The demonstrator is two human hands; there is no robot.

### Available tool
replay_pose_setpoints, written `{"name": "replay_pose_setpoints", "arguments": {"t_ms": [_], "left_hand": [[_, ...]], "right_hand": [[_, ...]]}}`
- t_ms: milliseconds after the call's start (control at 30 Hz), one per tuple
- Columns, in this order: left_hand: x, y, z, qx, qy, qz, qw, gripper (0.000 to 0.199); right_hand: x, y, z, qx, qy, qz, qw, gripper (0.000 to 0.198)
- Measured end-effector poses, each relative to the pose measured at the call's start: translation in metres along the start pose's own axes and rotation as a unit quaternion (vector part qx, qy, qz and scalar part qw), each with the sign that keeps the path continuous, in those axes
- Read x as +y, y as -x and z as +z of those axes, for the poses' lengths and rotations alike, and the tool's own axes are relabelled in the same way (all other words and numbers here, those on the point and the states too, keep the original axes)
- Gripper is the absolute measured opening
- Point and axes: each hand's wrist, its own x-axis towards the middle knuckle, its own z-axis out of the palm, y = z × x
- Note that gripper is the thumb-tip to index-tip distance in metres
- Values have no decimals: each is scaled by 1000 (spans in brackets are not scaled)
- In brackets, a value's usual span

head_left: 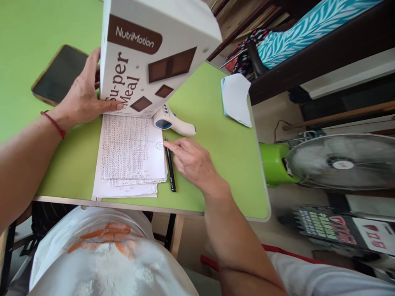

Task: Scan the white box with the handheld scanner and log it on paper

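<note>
My left hand (82,88) grips the lower left edge of a white "NutriMotion Su-per Meal" box (129,88), thumb on its front and the other fingers behind. The box stands over the top of a stack of handwritten paper sheets (129,148). My right hand (193,162) holds nothing; its index finger points at a circled mark on the top sheet's right edge, with the other fingers curled. Just under that finger lies a black pen (170,170), beside the papers. A white and blue infrared thermometer (175,123) lies between the box and my right hand.
On the green table (212,123), a smartphone (60,74) lies left of the box. Folded white paper (236,98) sits by the right edge. Past that edge are a fan (342,162), a green bin-like object (274,164) and a printed box (342,228).
</note>
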Motion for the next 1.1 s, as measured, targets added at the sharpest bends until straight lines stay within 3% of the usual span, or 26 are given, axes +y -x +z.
{"name": "replay_pose_setpoints", "arguments": {"t_ms": [167,267,333,400,500,567,633,667,767,900,1100], "left_hand": [[-3,0,-1,7,36,-25,999,96],[-6,1,-2,19,44,-46,998,94],[-7,1,-2,26,44,-56,997,93],[-7,1,-1,39,41,-67,996,91],[-2,3,-1,56,36,-88,994,88],[4,4,-1,65,44,-103,992,85],[11,7,-1,79,54,-117,989,78],[14,8,-1,83,61,-123,987,74],[22,10,2,69,92,-129,985,64],[25,12,6,42,91,-126,987,61],[29,12,9,11,63,-135,989,66]], "right_hand": [[22,-33,-4,35,7,124,992,33],[35,-54,9,-8,-19,156,988,52],[40,-61,21,-35,-59,169,983,53],[41,-63,29,-23,-98,191,976,48],[32,-59,27,107,-167,242,950,45],[17,-56,16,220,-245,259,908,43],[-6,-55,2,280,-363,235,857,35],[-19,-54,-4,269,-438,213,831,30],[-53,-52,-16,157,-595,179,768,26],[-73,-52,-11,72,-618,241,745,23],[-74,-56,-3,70,-638,291,710,21]]}}
